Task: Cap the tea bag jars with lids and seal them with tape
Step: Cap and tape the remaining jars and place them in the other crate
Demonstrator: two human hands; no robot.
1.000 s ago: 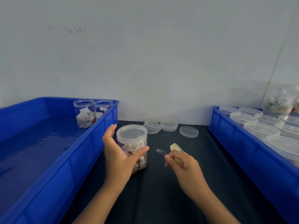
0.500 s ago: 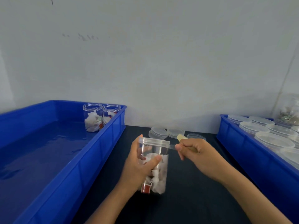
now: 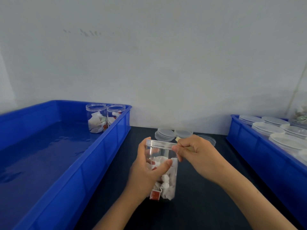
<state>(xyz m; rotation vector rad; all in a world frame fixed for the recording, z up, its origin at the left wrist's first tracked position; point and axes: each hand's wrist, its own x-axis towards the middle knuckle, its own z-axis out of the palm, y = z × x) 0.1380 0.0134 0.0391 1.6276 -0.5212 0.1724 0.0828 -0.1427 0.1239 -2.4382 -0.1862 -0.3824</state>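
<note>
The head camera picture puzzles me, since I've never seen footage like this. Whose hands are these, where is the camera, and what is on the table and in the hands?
No machine here: a person wears a camera on the head, looking down at their own hands. The left hand grips a clear jar of tea bags, its lid already on. The right hand pinches something small at the lid's edge, likely tape, though it is hard to see. Spare lids lie on the dark table. A blue bin on the left holds two uncapped jars; another bin on the right holds capped ones.
</note>
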